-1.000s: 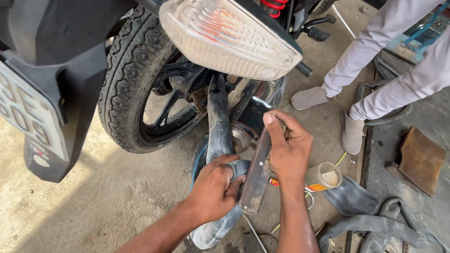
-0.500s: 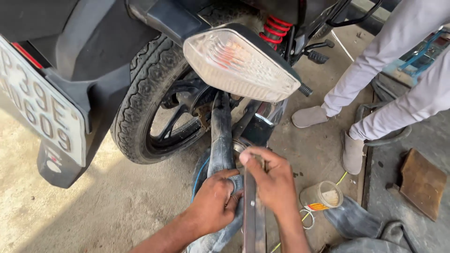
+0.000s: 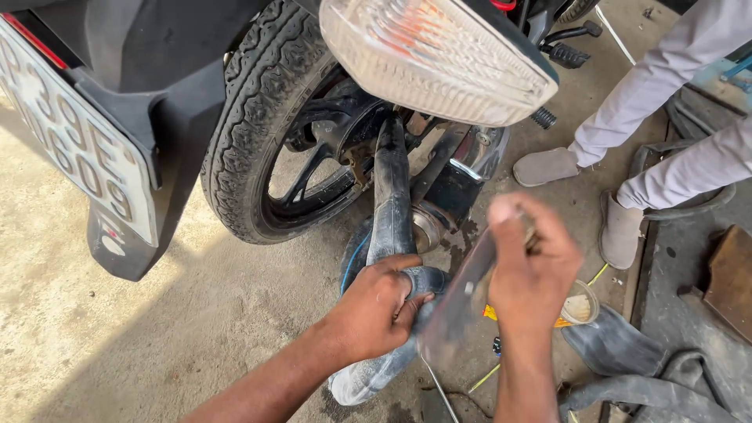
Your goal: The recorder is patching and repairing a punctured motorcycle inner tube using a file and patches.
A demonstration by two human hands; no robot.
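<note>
Concrete floor [image 3: 117, 345] bearing the rear tyre [image 3: 258, 125], a small cup [image 3: 580, 305] and spare tubes [image 3: 627, 360].

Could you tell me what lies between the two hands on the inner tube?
In the head view, a flat grey metal strip, blurred, hangs from the right hand beside the left hand, which grips the inner tube.

Black treaded tyre [image 3: 251, 117], grey tube [image 3: 389, 211]
</note>
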